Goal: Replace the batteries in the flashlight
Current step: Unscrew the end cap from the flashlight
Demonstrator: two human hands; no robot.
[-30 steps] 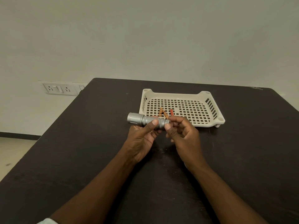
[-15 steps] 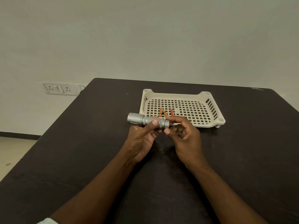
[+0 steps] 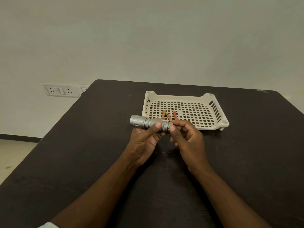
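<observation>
The silver flashlight (image 3: 148, 123) is held level above the dark counter (image 3: 102, 145), just in front of the cream tray (image 3: 204, 96). The left hand (image 3: 144, 140) is wrapped round the knurled barrel, thumb pressed on top, lens end pointing off to the person's left. The right hand (image 3: 187, 137) pinches the tail end between thumb and forefinger — this looks like work on the tail cap, though whether it is being loosened or tightened cannot be told from here. No seam or gap shows at the cap, so the body reads as closed.

Over in the tray, three small batteries lie loose on the perforated floor near its front left: two orange batteries (image 3: 166, 115) touching in a shallow V, and a red battery (image 3: 175, 115) just beside them. Nothing else sits in it.

Next up, by my reckoning — a firm hold on the barrel while the fingertips twist the cap, keeping it from dropping or rolling across the counter.
</observation>
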